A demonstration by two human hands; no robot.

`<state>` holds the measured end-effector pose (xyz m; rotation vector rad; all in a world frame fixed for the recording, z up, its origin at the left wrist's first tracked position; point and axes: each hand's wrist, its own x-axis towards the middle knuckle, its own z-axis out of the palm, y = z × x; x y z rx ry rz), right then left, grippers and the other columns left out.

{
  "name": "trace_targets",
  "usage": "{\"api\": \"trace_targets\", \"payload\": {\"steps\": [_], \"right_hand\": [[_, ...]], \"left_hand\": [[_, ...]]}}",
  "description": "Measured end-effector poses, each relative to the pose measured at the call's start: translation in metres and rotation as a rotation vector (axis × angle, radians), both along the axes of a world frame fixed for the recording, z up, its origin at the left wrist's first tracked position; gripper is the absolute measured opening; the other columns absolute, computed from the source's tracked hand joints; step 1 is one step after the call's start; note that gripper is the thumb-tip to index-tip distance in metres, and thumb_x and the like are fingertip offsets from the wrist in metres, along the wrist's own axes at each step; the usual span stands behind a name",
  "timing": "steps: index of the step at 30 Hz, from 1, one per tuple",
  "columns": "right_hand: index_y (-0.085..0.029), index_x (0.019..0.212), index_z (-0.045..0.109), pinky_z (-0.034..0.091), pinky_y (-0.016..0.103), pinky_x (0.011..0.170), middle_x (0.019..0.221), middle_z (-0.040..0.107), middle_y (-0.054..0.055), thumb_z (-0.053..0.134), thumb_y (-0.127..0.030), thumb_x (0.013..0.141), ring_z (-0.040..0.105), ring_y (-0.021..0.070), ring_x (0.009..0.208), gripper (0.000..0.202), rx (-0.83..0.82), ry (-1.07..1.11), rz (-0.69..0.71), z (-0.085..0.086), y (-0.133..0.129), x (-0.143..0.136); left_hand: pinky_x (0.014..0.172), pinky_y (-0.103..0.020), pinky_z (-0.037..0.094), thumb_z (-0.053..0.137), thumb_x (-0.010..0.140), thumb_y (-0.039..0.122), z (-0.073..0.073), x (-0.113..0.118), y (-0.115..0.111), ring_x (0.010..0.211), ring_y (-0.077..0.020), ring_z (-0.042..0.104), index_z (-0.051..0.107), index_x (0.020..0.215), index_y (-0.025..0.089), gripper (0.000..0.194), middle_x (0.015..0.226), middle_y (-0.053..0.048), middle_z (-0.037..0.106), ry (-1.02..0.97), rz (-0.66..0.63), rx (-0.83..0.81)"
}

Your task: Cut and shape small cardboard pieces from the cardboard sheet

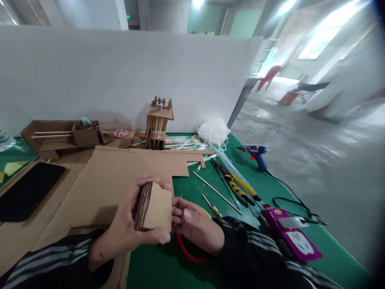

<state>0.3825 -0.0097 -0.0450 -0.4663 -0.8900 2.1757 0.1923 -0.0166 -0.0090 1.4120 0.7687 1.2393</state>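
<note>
Near: the left hand [120,226] grips a cardboard stack [158,206] over the cardboard sheet [120,172]; the right hand [200,228] is half-curled beside it, contact unclear. Uneven pinching could shear unglued layers apart. Farther, at right: pliers [246,186], then glue gun [254,150].

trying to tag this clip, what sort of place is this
Probably a makeshift craft workspace inside a large, bare hall: a glue gun and pliers lie on a green table with cut cardboard, and a bare concrete floor stretches beyond.
</note>
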Motion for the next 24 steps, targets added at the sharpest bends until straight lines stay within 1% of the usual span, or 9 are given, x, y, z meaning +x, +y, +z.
{"api": "trace_targets", "payload": {"steps": [3, 5, 8, 12, 16, 18, 21, 23, 24], "right_hand": [[-0.018, 0.114, 0.061, 0.050, 0.032, 0.082, 0.101, 0.067, 0.007, 0.078, -0.049, 0.073, 0.066, 0.0190, 0.090, 0.054, -0.096, 0.060, 0.080, 0.003, -0.007, -0.002], [-0.018, 0.118, 0.061, 0.049, 0.034, 0.088, 0.109, 0.068, 0.009, 0.078, -0.047, 0.073, 0.067, 0.0216, 0.097, 0.056, -0.084, 0.095, 0.141, 0.004, -0.011, -0.004], [-0.015, 0.113, 0.064, 0.048, 0.036, 0.091, 0.107, 0.070, 0.011, 0.077, -0.040, 0.075, 0.068, 0.0237, 0.100, 0.047, -0.065, 0.143, 0.220, 0.004, -0.015, -0.007], [-0.014, 0.110, 0.065, 0.047, 0.036, 0.093, 0.108, 0.070, 0.012, 0.078, -0.037, 0.074, 0.067, 0.0247, 0.103, 0.045, -0.073, 0.134, 0.177, 0.007, -0.016, -0.010], [-0.013, 0.105, 0.067, 0.048, 0.036, 0.092, 0.104, 0.071, 0.011, 0.079, -0.033, 0.072, 0.067, 0.0248, 0.100, 0.040, -0.050, 0.118, 0.122, 0.010, -0.015, -0.011], [-0.013, 0.104, 0.067, 0.049, 0.036, 0.090, 0.102, 0.071, 0.011, 0.079, -0.034, 0.072, 0.068, 0.0246, 0.097, 0.040, -0.040, 0.099, 0.079, 0.009, -0.013, -0.010], [-0.013, 0.104, 0.068, 0.049, 0.034, 0.087, 0.097, 0.072, 0.009, 0.080, -0.032, 0.072, 0.068, 0.0211, 0.088, 0.039, -0.025, 0.017, -0.033, 0.007, -0.006, -0.006], [-0.015, 0.104, 0.068, 0.049, 0.030, 0.082, 0.093, 0.071, 0.006, 0.082, -0.030, 0.071, 0.066, 0.0180, 0.084, 0.039, 0.009, -0.070, -0.126, 0.006, -0.001, -0.003], [-0.015, 0.102, 0.068, 0.049, 0.029, 0.079, 0.091, 0.070, 0.004, 0.083, -0.028, 0.070, 0.065, 0.0164, 0.081, 0.038, 0.032, -0.112, -0.173, 0.006, 0.001, -0.002]], "left_hand": [[0.102, -0.040, 0.047, 0.092, 0.056, 0.022, -0.008, -0.005, -0.011, 0.123, -0.0308, 0.054, 0.045, 0.129, 0.037, 0.088, 0.132, -0.006, 0.055, 0.132, -0.055, 0.031], [0.104, -0.042, 0.046, 0.092, 0.055, 0.023, -0.016, -0.006, -0.017, 0.123, -0.0313, 0.054, 0.041, 0.132, 0.040, 0.094, 0.136, -0.006, 0.055, 0.183, -0.095, 0.051], [0.106, -0.045, 0.044, 0.092, 0.056, 0.022, -0.026, -0.006, -0.021, 0.124, -0.0322, 0.055, 0.040, 0.134, 0.041, 0.095, 0.139, -0.005, 0.053, 0.266, -0.126, 0.073], [0.105, -0.044, 0.044, 0.092, 0.056, 0.025, -0.030, -0.003, -0.021, 0.123, -0.0313, 0.056, 0.040, 0.134, 0.040, 0.094, 0.136, -0.005, 0.055, 0.349, -0.145, 0.101], [0.107, -0.043, 0.045, 0.089, 0.060, 0.034, -0.024, 0.000, -0.016, 0.126, -0.0298, 0.055, 0.036, 0.136, 0.040, 0.093, 0.140, -0.006, 0.054, 0.368, -0.160, 0.162], [0.108, -0.042, 0.044, 0.087, 0.062, 0.040, -0.018, -0.001, -0.010, 0.128, -0.0290, 0.053, 0.029, 0.140, 0.038, 0.097, 0.145, -0.009, 0.049, 0.446, -0.165, 0.241], [0.112, -0.048, 0.039, 0.084, 0.064, 0.048, -0.006, -0.007, 0.002, 0.140, -0.0325, 0.038, 0.018, 0.147, 0.028, 0.108, 0.154, -0.018, 0.034, 0.709, -0.103, 0.501], [0.113, -0.050, 0.036, 0.080, 0.069, 0.050, 0.002, -0.010, 0.007, 0.145, -0.0343, 0.027, 0.018, 0.149, 0.021, 0.105, 0.158, -0.021, 0.024, 0.961, -0.032, 0.669], [0.114, -0.050, 0.035, 0.078, 0.072, 0.049, 0.005, -0.011, 0.009, 0.146, -0.0339, 0.025, 0.021, 0.149, 0.019, 0.100, 0.159, -0.020, 0.023, 1.082, -0.004, 0.744]]}}
